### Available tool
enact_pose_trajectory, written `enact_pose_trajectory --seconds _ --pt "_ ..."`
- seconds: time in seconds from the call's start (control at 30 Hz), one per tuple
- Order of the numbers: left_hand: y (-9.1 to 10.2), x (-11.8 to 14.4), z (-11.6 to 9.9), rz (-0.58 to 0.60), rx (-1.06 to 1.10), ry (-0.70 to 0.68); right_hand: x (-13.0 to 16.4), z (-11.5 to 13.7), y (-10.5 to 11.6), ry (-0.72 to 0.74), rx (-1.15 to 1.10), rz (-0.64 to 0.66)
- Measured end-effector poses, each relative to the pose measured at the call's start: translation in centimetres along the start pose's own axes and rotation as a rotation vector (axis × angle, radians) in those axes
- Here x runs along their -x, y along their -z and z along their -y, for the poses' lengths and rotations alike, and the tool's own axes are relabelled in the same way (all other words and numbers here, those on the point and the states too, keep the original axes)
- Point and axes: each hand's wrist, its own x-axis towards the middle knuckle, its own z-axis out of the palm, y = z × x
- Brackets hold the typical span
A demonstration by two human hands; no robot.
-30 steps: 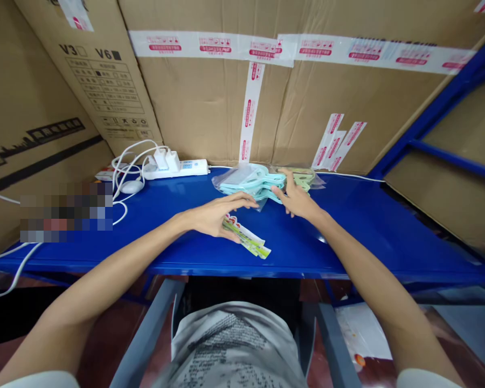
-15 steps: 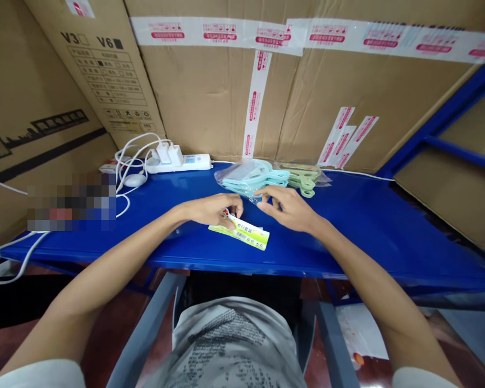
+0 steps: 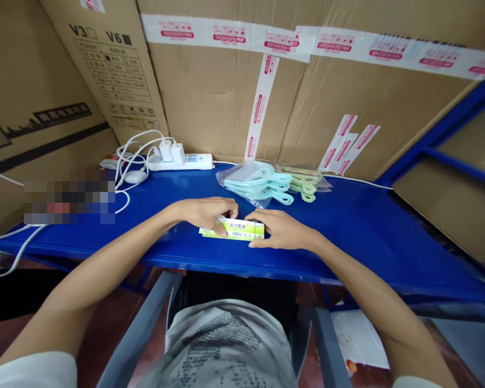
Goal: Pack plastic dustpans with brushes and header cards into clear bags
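My left hand [image 3: 212,214] is closed on the left end of a folded yellow-green and white printed card [image 3: 236,229], its thumb lying across the front. Around the card's right end curls my right hand [image 3: 281,229], thumb by the lower edge and index finger by the upper one. The card bears dark lettering and a barcode. Just beyond the hands lies a stack of turquoise plastic pieces with looped handles [image 3: 258,183], like small dustpans, partly in clear plastic bags. Similar green pieces [image 3: 305,183] lie beside them on the right.
The blue table [image 3: 367,231] is backed by tall cardboard [image 3: 210,97]. A white power strip [image 3: 194,161] with plugs and tangled white cables [image 3: 125,161] sits at the back left. A blurred patch covers the far left. A blue metal frame [image 3: 461,167] rises on the right.
My right hand has moved down and toward me, from beside the bagged turquoise pieces to the card's right end. The card has shifted slightly left and turned nearly level.
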Motion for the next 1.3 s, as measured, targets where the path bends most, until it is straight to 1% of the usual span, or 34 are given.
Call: enact_pose_trajectory --seconds 0.07,0.1,0.2,0.23,0.27,0.3,0.37,0.47,0.63,0.7,0.8,0.97,1.13,1.2,1.3 --pt "-0.2 -0.4 -0.2 -0.026 0.004 0.025 -0.2 -0.4 0.1 0.002 -0.057 -0.028" --pt "-0.4 -0.6 -0.3 -0.065 -0.012 0.038 -0.2 -0.6 0.3 -0.001 -0.067 -0.066" --pt "-0.8 -1.3 -0.5 -0.259 -0.153 0.088 -0.2 -1.6 0.8 -0.021 -0.006 -0.225" --pt "-0.9 -1.3 -0.4 -0.305 -0.208 0.110 -0.1 -1.9 1.0 -0.030 0.036 -0.266" --pt "-0.9 -1.3 -0.3 -0.325 -0.250 0.132 0.0 -2.2 1.1 -0.041 0.078 -0.290" --pt "-0.8 -1.2 -0.2 -0.316 -0.275 0.150 0.1 -2.5 1.3 -0.053 0.110 -0.300" --pt "-0.5 -0.9 0.1 -0.252 -0.280 0.173 0.3 -2.8 1.5 -0.076 0.120 -0.292" --pt "-0.1 -0.6 0.5 -0.201 -0.219 0.188 0.3 -2.9 1.4 -0.084 0.051 -0.284" --pt "-0.2 -0.9 0.9 -0.244 0.070 0.178 0.1 -2.8 1.3 -0.081 -0.035 -0.283" --pt "-0.3 -1.0 1.1 -0.258 0.122 0.145 0.1 -3.0 1.3 -0.084 -0.022 -0.271" --pt "-0.3 -1.1 1.0 -0.264 0.126 0.129 0.2 -3.4 1.3 -0.067 0.020 -0.278" --pt "0.1 -1.1 0.4 -0.278 0.053 0.170 0.2 -4.0 0.9 -0.010 0.151 -0.273" --pt "-0.1 -1.2 0.2 -0.310 0.044 0.074 0.2 -4.2 0.8 0.014 0.209 -0.269" --pt "-0.2 -1.3 0.4 -0.316 0.048 0.072 0.2 -4.1 0.9 0.010 0.201 -0.271" --pt "-0.2 -1.3 0.6 -0.338 0.097 0.087 0.3 -3.5 1.0 -0.042 0.216 -0.272"
